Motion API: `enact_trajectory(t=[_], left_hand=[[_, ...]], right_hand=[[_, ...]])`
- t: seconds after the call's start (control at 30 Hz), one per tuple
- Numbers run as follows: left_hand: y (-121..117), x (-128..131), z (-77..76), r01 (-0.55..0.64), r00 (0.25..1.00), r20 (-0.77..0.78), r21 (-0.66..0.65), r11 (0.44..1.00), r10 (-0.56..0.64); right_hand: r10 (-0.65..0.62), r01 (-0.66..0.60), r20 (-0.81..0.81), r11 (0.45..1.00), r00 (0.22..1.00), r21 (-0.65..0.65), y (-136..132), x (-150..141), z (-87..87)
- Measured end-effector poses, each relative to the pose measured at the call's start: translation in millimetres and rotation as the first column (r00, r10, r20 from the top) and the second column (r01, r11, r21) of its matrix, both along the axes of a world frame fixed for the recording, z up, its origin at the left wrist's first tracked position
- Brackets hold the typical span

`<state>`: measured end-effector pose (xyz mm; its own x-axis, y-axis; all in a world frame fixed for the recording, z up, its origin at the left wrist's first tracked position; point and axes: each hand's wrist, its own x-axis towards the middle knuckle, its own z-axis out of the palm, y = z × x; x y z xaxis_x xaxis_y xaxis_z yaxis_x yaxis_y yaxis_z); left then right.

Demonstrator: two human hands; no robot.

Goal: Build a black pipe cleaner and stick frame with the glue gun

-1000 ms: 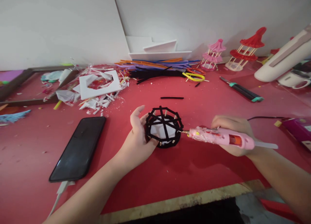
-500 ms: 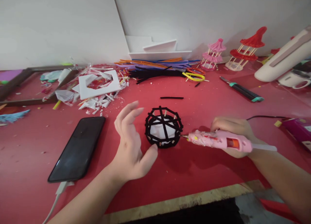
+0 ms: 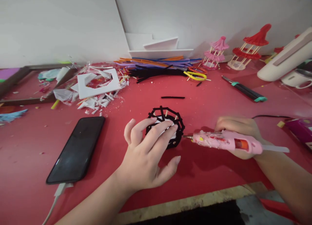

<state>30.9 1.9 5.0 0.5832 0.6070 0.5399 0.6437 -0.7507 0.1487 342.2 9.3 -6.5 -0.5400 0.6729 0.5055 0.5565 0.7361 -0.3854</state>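
Note:
A round black frame [image 3: 180,123] of pipe-cleaner strips, with a white base and short wooden posts, stands on the red table. My left hand [image 3: 148,153] reaches over its front left with fingers spread; whether the fingertips touch it I cannot tell. The hand hides much of the frame's top. In my right hand [image 3: 237,125] is a pink hot glue gun [image 3: 219,141], a clear glue stick [image 3: 275,148] poking from its back. Its metal nozzle points left, close to the frame's right side. Behind the frame lies a short black strip [image 3: 173,97].
A phone [image 3: 76,150] on a cable lies at left. White foam cutouts [image 3: 84,88] and scraps sit behind it. Pipe cleaners [image 3: 158,72], yellow-handled scissors [image 3: 195,76], a utility knife [image 3: 245,88] and two small tiered models, pink [image 3: 214,52] and red [image 3: 246,49], line the back.
My left hand has moved right from beside the black frame to over it, fingers spreading. The glue gun has shifted slightly right, its nozzle drawn a little away from the frame.

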Motion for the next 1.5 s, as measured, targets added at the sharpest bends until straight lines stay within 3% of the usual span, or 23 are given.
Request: enact_trajectory(t=[0.4,0.7,0.97,1.3,1.5], left_hand=[[1.3,-0.2,-1.5,0.005,1.000,-0.030,0.012,1.000,-0.005],[0.4,1.5,1.0,0.012,1.000,-0.027,0.015,1.000,-0.012],[-0.6,5.1,3.2,0.021,0.997,0.076,0.036,0.999,-0.024],[-0.7,5.0,2.1,0.004,0.998,0.065,0.039,0.999,-0.006],[-0.8,5.2,2.4,0.011,0.998,0.066,0.036,0.999,-0.013]], right_hand=[[-0.041,0.040,-0.029,0.999,0.999,-0.029,-3.8,0.3,4.7],[-0.030,0.030,-0.028,0.999,0.999,0.023,-2.1,-7.5,5.6],[-0.019,0.020,-0.046,1.000,0.999,0.014,0.0,-9.1,5.0],[-0.047,0.047,-0.026,0.999,0.999,0.010,-2.3,-5.8,4.8],[-0.063,0.064,-0.007,0.992,0.998,0.106,-1.6,-2.7,6.6]])
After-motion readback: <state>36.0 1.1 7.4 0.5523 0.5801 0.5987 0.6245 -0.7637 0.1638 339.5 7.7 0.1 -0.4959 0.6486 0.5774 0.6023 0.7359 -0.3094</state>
